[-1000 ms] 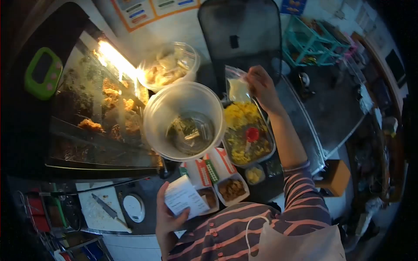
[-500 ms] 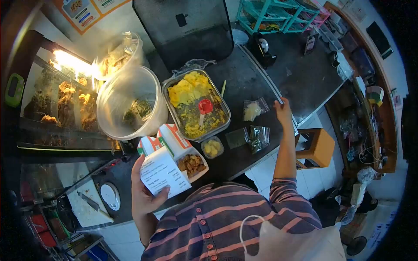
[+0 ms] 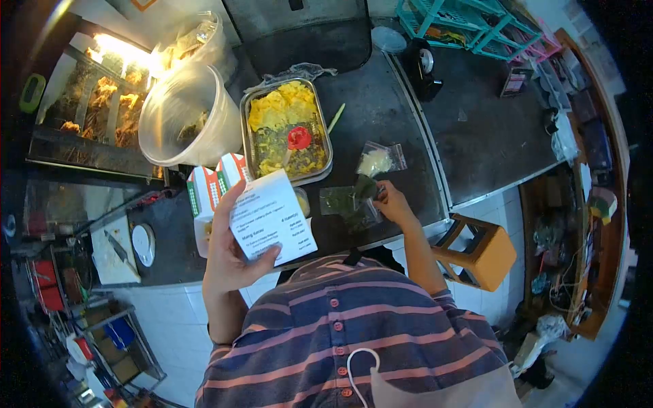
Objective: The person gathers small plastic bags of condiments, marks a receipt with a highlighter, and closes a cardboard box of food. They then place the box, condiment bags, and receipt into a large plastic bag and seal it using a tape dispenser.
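Observation:
My left hand [image 3: 228,255] grips a printed paper receipt [image 3: 272,221], thumb across its lower part. Behind it, two printed paper food boxes [image 3: 207,194] are partly covered by the hand and paper. The fingers of my right hand [image 3: 399,209] pinch the edge of a small clear bag [image 3: 365,194] of dark green contents, raised slightly at one side. Beside it lies a flat dark green packet [image 3: 335,200]. Just above is a clear bag [image 3: 378,160] with pale pieces. A small tub [image 3: 302,200] is mostly hidden behind the receipt.
A metal tray [image 3: 321,112] of yellow and dark food holds a red scoop [image 3: 298,138]. Left of it stands a large clear plastic tub [image 3: 228,126], near a lit display case [image 3: 95,163] of fried food. A knife [image 3: 117,246], white scale [image 3: 143,245] and orange stool [image 3: 490,255] are around.
My right hand has moved from the counter's edge to the bag of dark green contents and taken hold of it. My left hand has raised the receipt, now clear of the boxes.

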